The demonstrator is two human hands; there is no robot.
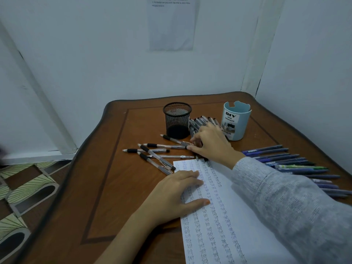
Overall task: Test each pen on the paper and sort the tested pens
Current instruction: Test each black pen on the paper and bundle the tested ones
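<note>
Fingers (190, 147) of the right hand (211, 141) curled down, thumb and forefinger seemingly pinching the back end of a clear pen (172, 139) lying on the tabletop (114, 187) just in front of the mesh cup (177, 119). Judged light, stiff and smooth along the barrel, so prone to roll or slip; better taken at the black rubber sleeve near the tip, or mid-barrel for a lift. Flat beside it, the left hand (177, 195), fingers straight, pressing the paper (238, 206) down at its left edge; sheet thin and apt to slide unless pinned so. Further out: loose pens (150, 150) of the same kind crossed just left of the paper, and a heap of pens (202, 120) between the two cups, partly hidden behind the right hand. Nothing seen inside the mesh cup, only a dark base through the wire. Upright beside the heap, the blue cup (245, 126), inside not visible. Along the right side, a row of blue pens (285, 161), well apart from the mesh cup
</note>
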